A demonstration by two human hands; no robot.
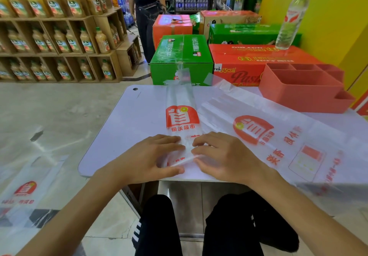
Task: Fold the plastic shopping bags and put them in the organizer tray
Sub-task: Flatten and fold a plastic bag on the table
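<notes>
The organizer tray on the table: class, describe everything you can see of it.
The organizer tray is coral red and looks like matte plastic. It sits upright at the far right of the white table, in front of a red carton. Its top is open: one large compartment at the front, smaller ones along the back, and a low, small section stepping out at its right end. No bag shows inside. An unfolded plastic bag lies spread before it; whether they touch is unclear. Neither hand reaches it.

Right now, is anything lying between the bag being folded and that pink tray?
Yes. A second plastic bag lies spread flat on the table, between the narrow folded bag under both hands and the organizer tray. It is flat, so nothing tall blocks the way.
</notes>
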